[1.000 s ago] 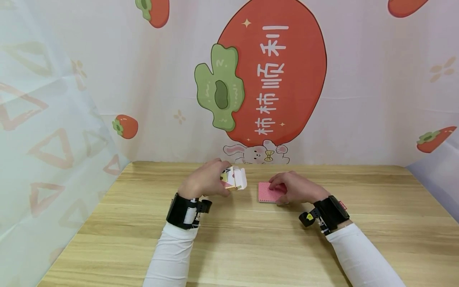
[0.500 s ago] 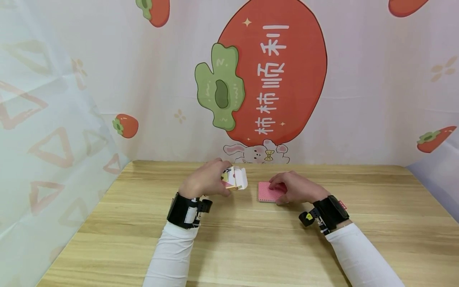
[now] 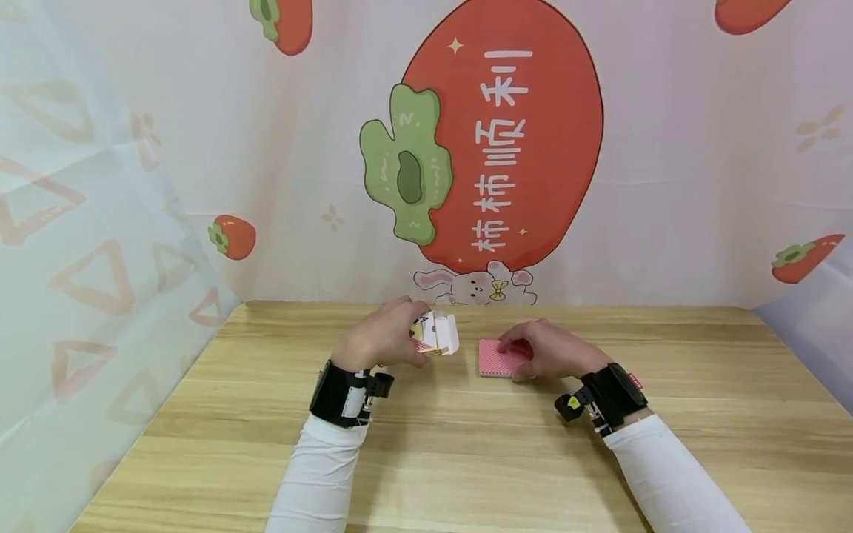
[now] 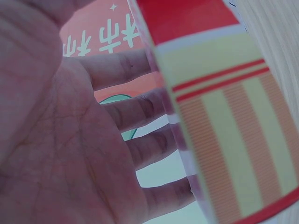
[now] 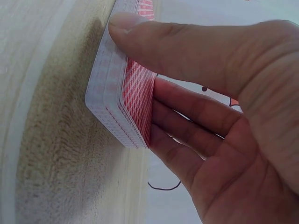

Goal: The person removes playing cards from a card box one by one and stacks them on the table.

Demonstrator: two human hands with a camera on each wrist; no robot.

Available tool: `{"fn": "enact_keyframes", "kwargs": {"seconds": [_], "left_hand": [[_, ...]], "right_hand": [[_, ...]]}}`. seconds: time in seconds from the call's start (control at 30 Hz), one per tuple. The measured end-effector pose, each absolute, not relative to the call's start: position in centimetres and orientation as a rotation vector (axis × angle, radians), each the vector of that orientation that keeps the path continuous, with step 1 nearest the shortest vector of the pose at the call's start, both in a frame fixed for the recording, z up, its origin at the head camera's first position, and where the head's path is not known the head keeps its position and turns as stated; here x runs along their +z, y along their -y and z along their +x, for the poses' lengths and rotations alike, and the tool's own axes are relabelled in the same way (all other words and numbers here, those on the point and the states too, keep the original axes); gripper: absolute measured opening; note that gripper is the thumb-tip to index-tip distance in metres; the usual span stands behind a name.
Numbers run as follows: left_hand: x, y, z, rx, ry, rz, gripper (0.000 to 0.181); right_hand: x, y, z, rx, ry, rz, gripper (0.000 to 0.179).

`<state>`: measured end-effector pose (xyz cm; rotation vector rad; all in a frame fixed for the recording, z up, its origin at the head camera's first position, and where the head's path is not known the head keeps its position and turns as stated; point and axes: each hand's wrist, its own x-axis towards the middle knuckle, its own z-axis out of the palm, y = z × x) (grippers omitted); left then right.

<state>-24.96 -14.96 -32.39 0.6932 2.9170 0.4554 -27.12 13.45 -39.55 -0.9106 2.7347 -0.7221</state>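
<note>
Near the far edge of the pale wood-grain table, the left hand grips a flap-open, cream-and-red cardboard box; the right hand pinches a red-backed playing-card stack.

card deck in right hand

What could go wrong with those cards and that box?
Nothing seems to tie the cards together, so they might slide apart if the right hand lifts them unevenly. The flap on the box points toward them and could bend. The left hand, gripping the box, might squash it.
</note>
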Motion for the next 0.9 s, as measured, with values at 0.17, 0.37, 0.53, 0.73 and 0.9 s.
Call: {"fn": "enact_keyframes", "kwargs": {"seconds": [0.17,0.37,0.53,0.73,0.9], "left_hand": [[-32.44,14.96,-24.92,0.450,-2.923,0.699,0.062],[-32.42,14.94,-24.88,0.455,-2.922,0.701,0.062],[-32.39,14.96,-24.89,0.457,-2.928,0.709,0.062],[-32.40,14.99,-24.82,0.446,-2.937,0.707,0.063],[-32.45,15.02,-24.80,0.444,-2.936,0.704,0.063]], "right_hand": [[-39.63,-13.44,-27.21,-0.724,-2.727,-0.922,0.051],[-39.77,-13.41,-27.28,-0.713,-2.726,-0.939,0.053],[-39.72,-13.31,-27.22,-0.727,-2.723,-0.926,0.054],[-39.74,-13.28,-27.19,-0.737,-2.724,-0.928,0.055],[-39.65,-13.27,-27.12,-0.764,-2.722,-0.940,0.058]]}}
